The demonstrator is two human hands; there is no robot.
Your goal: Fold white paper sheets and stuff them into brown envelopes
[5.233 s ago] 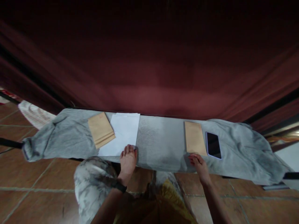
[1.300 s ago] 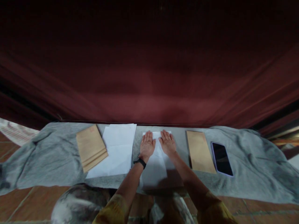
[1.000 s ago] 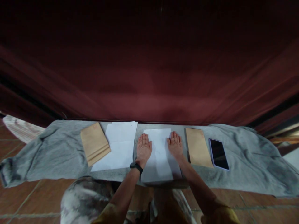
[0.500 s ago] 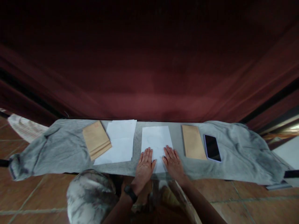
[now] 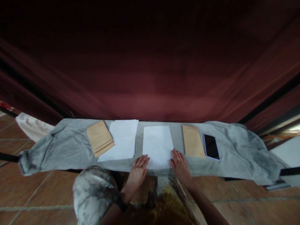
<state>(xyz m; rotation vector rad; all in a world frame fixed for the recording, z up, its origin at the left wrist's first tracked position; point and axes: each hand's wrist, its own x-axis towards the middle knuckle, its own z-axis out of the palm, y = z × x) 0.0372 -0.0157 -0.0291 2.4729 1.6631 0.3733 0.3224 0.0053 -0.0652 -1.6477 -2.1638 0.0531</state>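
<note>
A single white sheet of paper (image 5: 157,143) lies flat in front of me on a grey cloth (image 5: 70,147). My left hand (image 5: 139,167) rests at its lower left edge, fingers stretched out and holding nothing. At the lower right edge, my right hand (image 5: 179,163) lies with its fingers extended, also without anything in it. To the left is a small stack of white paper sheets (image 5: 124,140), overlapped by several brown envelopes (image 5: 100,136). One more brown envelope (image 5: 193,141) sits just right of the sheet.
A phone (image 5: 211,147) with a pale purple edge lies right of the single envelope. Behind the cloth-covered narrow surface rises a dark red panel (image 5: 150,78). My knee (image 5: 93,193) is below the front edge, above a tiled floor (image 5: 234,203).
Both hands have slid apart from the middle of the sheet to its lower left and right edges. The sheet stays flat in about the same place.
</note>
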